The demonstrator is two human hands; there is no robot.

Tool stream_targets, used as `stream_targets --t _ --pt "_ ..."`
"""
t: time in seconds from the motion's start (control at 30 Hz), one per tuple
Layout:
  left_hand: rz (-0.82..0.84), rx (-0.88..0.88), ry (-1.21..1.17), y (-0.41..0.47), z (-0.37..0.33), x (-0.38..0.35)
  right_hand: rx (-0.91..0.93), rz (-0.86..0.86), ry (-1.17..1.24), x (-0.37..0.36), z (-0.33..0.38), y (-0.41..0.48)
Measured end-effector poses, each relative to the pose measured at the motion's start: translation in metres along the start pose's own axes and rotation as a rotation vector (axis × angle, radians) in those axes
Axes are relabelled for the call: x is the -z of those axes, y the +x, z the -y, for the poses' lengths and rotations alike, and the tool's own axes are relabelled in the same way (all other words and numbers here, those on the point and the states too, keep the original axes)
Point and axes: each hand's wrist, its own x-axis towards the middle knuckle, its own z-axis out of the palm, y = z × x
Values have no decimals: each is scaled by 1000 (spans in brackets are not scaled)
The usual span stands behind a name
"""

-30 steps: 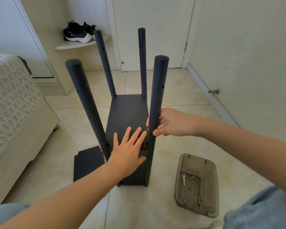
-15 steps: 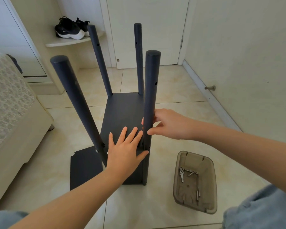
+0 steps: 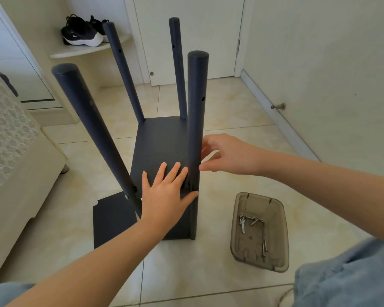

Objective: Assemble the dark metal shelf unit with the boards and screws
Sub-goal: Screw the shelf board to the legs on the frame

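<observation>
A dark metal shelf unit (image 3: 160, 142) stands upright on the tiled floor (image 3: 231, 107) in the middle of the room, four round posts rising from a fitted board (image 3: 155, 160).

To the left, the bed (image 3: 9, 140) has its edge near the near left post (image 3: 91, 120), with a strip of tile between them. A loose board (image 3: 113, 220) lies flat on that strip, its right edge tucked behind the post's foot. To the right, open floor runs to the wall (image 3: 319, 63), where a door stop (image 3: 278, 106) juts out low down. A smoky plastic tray (image 3: 273, 229) sits near the unit's right front corner but apart from it, with screws (image 3: 242, 220) scattered inside. Beyond the unit are a closed door (image 3: 197, 29) and shoes (image 3: 82, 33) on a corner shelf (image 3: 75, 53).

Since a second ago, the right hand (image 3: 228, 156) has let go of the near right post (image 3: 196, 111), which it had been clasping. The left hand (image 3: 166, 196) stays where it was.

The left arm reaches forward from below. Its grip is wide, palm flat on the fitted board's near edge, fingers straight and spread, thumb against the near right post. The right arm comes in from the right. Its grip is loose and holds nothing, with the fingers parted and their tips at the post's right edge, the thumb below them.
</observation>
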Motion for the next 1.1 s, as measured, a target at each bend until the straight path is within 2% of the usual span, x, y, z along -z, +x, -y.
stream_targets --t 0.13,0.3,0.4,0.5,0.67,0.77,0.93,1.1 --pt "12 -2 11 1 -1 1 -136 -2 41 -4 -27 -14" --pt "22 -76 116 3 3 7 -400 36 70 -37 -83 -27" --pt "36 -97 137 6 4 8 -556 58 -10 -70 -120 -33" --pt "44 -100 148 6 3 8 -709 150 -117 -105 -147 -40" --pt "54 -98 153 6 1 7 -923 199 29 -141 -166 -45" --pt "56 -97 137 6 1 8 -972 160 110 -157 -175 -45" --pt "59 -94 147 5 2 8 -959 111 83 -178 -183 -43" --pt "63 -100 156 6 1 8 -906 169 151 -185 -182 -42"
